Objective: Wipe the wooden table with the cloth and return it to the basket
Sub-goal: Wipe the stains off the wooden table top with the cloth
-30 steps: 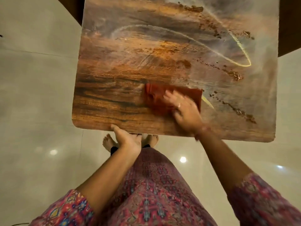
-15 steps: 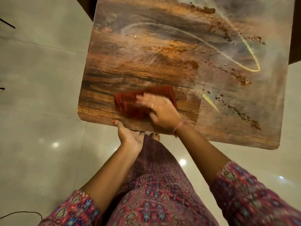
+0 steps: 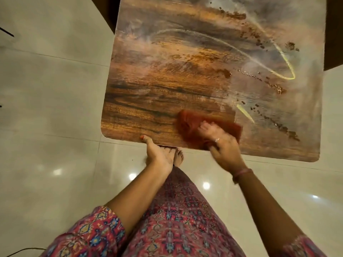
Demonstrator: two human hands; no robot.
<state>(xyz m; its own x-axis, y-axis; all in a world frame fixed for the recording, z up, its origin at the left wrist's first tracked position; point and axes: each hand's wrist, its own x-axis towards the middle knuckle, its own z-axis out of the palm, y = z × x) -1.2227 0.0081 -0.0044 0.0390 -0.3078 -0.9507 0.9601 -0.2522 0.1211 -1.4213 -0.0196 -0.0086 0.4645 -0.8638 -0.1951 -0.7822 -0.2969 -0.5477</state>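
A square wooden table (image 3: 167,80) fills the upper middle of the head view, dusty and smeared on its right half. A rust-red cloth (image 3: 187,125) lies flat on it near the front edge. My right hand (image 3: 220,145) presses down on the cloth with its fingers spread over it. My left hand (image 3: 157,154) grips the table's front edge, thumb on top and fingers hidden underneath. No basket is in view.
Brown crumbs (image 3: 278,125) and a yellowish streak (image 3: 245,113) lie on the table right of the cloth, with more crumbs farther back. Glossy pale floor tiles (image 3: 46,108) surround the table. My bare feet (image 3: 178,156) stand under its front edge. Dark furniture (image 3: 334,34) shows behind.
My right hand slid the cloth left along the front of the table, then back to the right. The left hand kept its hold on the edge.
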